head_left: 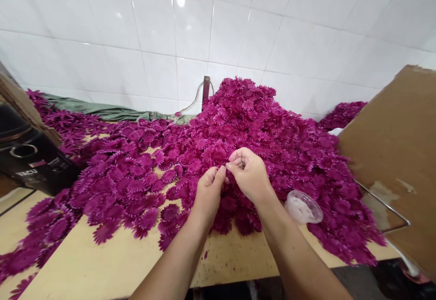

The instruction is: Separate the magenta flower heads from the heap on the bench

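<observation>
My left hand point(211, 188) and my right hand point(248, 172) meet fingertip to fingertip in front of a big heap of magenta artificial flower heads point(245, 109). Thumb and forefinger are pinched together on each hand. Whatever sits between the fingertips is too small and too close in colour to the heap to make out. Just right of my right forearm, a clear plastic tub point(303, 207) with whitish contents stands among the flowers.
Flower heads spread over the pale wooden tabletop point(98, 263). A black vacuum flask point(32, 154) stands at the left, a large brown cardboard box point(398, 154) at the right. Behind the heap rises a white tiled wall point(150, 22), with green cloth point(98, 109) along its foot.
</observation>
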The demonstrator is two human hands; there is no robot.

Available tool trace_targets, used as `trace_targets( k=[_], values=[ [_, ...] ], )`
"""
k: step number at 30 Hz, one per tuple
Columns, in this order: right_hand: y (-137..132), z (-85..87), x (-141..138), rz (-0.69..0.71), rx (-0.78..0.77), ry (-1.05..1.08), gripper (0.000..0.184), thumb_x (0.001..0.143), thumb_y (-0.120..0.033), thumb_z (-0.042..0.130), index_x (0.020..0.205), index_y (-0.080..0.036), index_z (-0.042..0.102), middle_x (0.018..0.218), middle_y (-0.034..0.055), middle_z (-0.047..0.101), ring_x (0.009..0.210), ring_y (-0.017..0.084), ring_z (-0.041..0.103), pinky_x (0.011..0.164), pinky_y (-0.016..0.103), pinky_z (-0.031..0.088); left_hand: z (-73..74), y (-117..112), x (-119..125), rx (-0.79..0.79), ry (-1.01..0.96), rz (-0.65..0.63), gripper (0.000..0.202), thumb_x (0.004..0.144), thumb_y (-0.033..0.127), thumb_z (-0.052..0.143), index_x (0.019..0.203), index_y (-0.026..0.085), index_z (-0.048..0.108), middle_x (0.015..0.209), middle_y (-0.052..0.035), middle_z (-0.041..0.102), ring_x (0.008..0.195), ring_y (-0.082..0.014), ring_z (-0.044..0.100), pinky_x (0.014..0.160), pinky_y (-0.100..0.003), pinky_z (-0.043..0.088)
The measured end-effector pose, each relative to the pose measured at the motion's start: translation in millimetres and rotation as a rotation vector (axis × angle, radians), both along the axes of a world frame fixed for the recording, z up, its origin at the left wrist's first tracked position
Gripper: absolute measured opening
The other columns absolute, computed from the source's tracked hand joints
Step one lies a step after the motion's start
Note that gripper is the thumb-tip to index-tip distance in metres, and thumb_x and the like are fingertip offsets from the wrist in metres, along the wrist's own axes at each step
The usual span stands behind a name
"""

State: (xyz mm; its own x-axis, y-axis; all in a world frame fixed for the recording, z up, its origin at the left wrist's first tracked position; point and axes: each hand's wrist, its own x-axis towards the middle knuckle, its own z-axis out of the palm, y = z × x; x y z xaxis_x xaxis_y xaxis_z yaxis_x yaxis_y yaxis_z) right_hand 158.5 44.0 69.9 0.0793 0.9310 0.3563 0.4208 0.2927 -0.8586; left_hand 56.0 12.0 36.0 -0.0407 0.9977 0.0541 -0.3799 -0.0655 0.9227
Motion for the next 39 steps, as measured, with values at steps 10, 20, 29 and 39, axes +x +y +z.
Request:
trace_targets(
  k=[10,20,29,39],
  values=[
    [-11,19.2,23,0.179,-0.146,0.036,0.018,0.071,-0.029,0.053,0.083,-0.016,0.053,0.07,0.0017,0.058,0.063,0.013,0.055,0.062,0.029,0.046,-6.0,-8,-19,0.013,-0.001,-0.049,0.021,0.063,0.035,0.066,0.07,0.017,0.058,0.062,0.0047,0.053,0.061,-0.0089,0.047,0.061,-0.019,0.039],
    [-31,6.8,5,0.464,-0.326,0.095,0.022,0.069,-0.03,0.059,0.085,-0.016,0.056,0.077,0.0014,0.061,0.071,0.012,0.057,0.069,0.028,0.046,-7.0,-3,-24,-0.01,0.175,-0.043,0.033,0.061,0.04,0.066,0.049,0.015,0.047,0.046,0.0071,0.038,0.046,-0.0058,0.032,0.045,-0.018,0.028],
    [-25,-1.3,-5,0.338,-0.282,0.195,0.014,0.064,-0.03,0.059,0.064,-0.016,0.056,0.056,-0.0032,0.055,0.052,0.01,0.05,0.056,0.026,0.041,-7.7,-3,-22,0.022,0.14,-0.064,0.042,0.06,0.053,0.062,0.049,0.017,0.043,0.049,0.0065,0.035,0.048,-0.0072,0.03,0.048,-0.02,0.029],
    [-14,7.9,33,0.04,-0.203,0.549,0.038,0.058,-0.05,0.064,0.06,-0.02,0.042,0.05,-0.0071,0.041,0.044,0.006,0.036,0.042,0.019,0.031,1.1,-9,-28,0.145,0.648,-0.028,0.018,0.061,0.025,0.065,0.078,0.019,0.06,0.078,-0.0026,0.058,0.072,-0.0173,0.053,0.07,-0.029,0.041]
  ],
)
